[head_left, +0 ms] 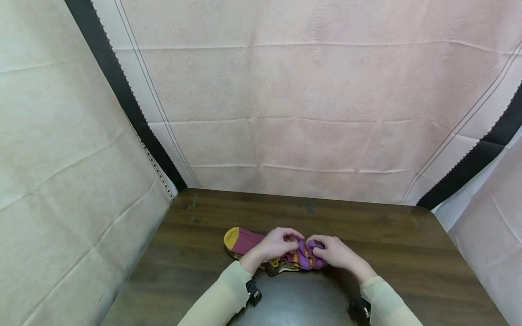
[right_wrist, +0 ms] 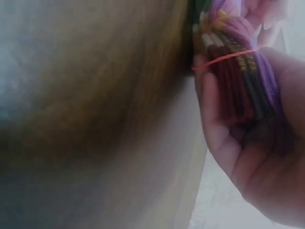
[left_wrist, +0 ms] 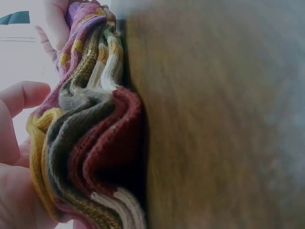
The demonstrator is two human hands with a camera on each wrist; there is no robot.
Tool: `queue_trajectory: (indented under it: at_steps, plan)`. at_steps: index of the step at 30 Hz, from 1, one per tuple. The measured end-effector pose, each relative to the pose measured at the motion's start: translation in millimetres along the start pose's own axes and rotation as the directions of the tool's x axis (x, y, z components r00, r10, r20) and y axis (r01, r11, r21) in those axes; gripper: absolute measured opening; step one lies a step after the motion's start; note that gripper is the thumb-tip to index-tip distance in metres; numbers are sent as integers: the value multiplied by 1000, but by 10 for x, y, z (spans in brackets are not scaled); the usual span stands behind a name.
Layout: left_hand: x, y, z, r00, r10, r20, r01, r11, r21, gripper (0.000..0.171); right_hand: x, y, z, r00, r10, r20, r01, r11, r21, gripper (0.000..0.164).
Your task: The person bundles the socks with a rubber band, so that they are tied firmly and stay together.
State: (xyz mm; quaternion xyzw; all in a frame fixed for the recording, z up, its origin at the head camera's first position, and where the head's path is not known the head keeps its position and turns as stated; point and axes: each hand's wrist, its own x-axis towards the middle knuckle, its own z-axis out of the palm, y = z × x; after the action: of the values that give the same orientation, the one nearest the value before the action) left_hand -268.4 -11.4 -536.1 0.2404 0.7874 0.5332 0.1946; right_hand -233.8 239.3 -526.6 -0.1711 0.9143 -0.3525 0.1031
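A stack of socks (head_left: 246, 241) lies on the table, its plum top sock ending in a yellow toe at the left. My left hand (head_left: 272, 245) bends over the middle of the stack, thumb and fingers at the upper sock. At the bunched purple cuff end, my right hand (head_left: 337, 253) grips the stack. In the right wrist view a thin orange-red rubber band (right_wrist: 224, 58) runs around the cuffs, with my right fingers (right_wrist: 212, 114) wrapped under that end. The left wrist view shows folded layers of yellow, grey, dark red (left_wrist: 116, 148) and cream knit.
The brown wood-grain table (head_left: 204, 290) reaches back to a pale cloth wall (head_left: 306, 145) with dark bands along its sides. Another pale cloth (head_left: 61, 203) hangs at the left. Dark straps with small devices (head_left: 253, 292) sit on both wrists.
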Motion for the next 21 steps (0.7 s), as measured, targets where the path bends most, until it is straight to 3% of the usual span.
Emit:
queue_trajectory:
  at_steps: [4, 7, 11, 15, 21]
  plan:
    - [9, 8, 19, 1000, -13, 0, 13, 1000, -26, 27, 17, -7, 9, 1000, -19, -8, 18, 999, -41, 8]
    - [12, 16, 36, 1000, -25, 1, 25, 998, -50, 28, 17, 0, 41, 1000, 9, -26, -9, 1000, -14, 24]
    - [8, 27, 55, 999, -34, -7, 33, 997, -71, 28, -18, 26, 89, 993, 99, -64, -93, 991, 96, 36]
    - [16, 13, 62, 1000, -25, -17, 24, 998, -61, 30, -78, 43, 156, 976, 190, -106, -166, 966, 199, 46]
    - [22, -16, 46, 999, -28, -27, 26, 997, -69, 32, -145, -8, 261, 960, 242, -140, -180, 919, 351, 62]
